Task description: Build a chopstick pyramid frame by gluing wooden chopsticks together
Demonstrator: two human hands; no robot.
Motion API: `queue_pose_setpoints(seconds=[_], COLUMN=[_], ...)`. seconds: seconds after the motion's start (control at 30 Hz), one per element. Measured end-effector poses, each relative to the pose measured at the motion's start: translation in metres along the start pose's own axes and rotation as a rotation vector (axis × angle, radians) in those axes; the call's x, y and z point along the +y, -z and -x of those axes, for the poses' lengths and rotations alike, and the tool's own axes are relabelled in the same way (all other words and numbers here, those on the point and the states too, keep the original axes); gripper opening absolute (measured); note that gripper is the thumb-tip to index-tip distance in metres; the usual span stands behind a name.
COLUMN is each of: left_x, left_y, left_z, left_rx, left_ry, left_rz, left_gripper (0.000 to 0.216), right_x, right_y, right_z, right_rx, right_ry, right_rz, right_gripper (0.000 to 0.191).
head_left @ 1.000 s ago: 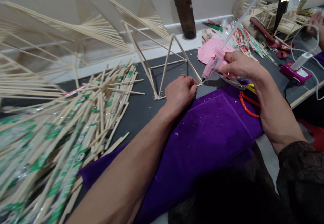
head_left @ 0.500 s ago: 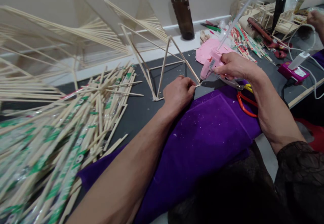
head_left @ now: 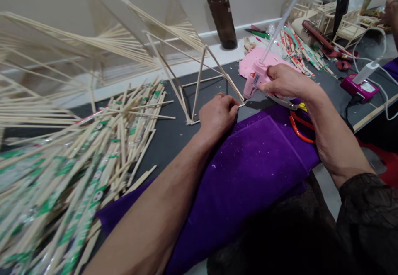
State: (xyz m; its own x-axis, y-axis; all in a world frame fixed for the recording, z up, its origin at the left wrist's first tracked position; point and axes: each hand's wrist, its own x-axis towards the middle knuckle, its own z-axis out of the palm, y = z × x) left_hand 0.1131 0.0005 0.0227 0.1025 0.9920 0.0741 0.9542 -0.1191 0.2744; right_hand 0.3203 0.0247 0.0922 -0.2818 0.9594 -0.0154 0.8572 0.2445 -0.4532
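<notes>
In my right hand (head_left: 281, 80) is a pink hot glue gun (head_left: 255, 80), a long clear glue stick (head_left: 286, 15) rising from its back. Its nozzle points down at the right front corner of a frame of wooden chopsticks (head_left: 200, 80), and seems to touch it. My left hand (head_left: 219, 111) is closed on the frame's front bottom chopstick (head_left: 241, 105), whose end shows past the fingertips. Beneath my left forearm lies a folded purple cloth (head_left: 248, 163) with small pale scraps on it. Scissors with orange and yellow handles (head_left: 300, 127) rest beside my right wrist.
Wrapped and loose chopsticks (head_left: 83, 175) are heaped at left, with a twisted chopstick structure (head_left: 102, 38) behind. A brown bottle with a red lid (head_left: 222, 18) stands by the wall. At right are a purple power adapter (head_left: 359, 88) with cables and another person's hand (head_left: 390, 13).
The glue gun has tipped slightly, its nozzle staying at the same corner. My left hand keeps its hold. The whole view has shifted a little.
</notes>
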Motion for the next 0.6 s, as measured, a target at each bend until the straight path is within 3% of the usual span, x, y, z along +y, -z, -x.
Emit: queue_pose_setpoints(seconds=[0.6], left_x=[-0.002], left_y=[-0.001], left_z=[0.000], left_rx=[0.006], left_ry=[-0.003], left_rz=[0.037], left_gripper=[0.023], right_x=[0.013], right_y=[-0.007], right_z=[-0.008], right_rx=[0.093], right_ry=[0.071], right_rz=[-0.145], right_gripper=[0.026])
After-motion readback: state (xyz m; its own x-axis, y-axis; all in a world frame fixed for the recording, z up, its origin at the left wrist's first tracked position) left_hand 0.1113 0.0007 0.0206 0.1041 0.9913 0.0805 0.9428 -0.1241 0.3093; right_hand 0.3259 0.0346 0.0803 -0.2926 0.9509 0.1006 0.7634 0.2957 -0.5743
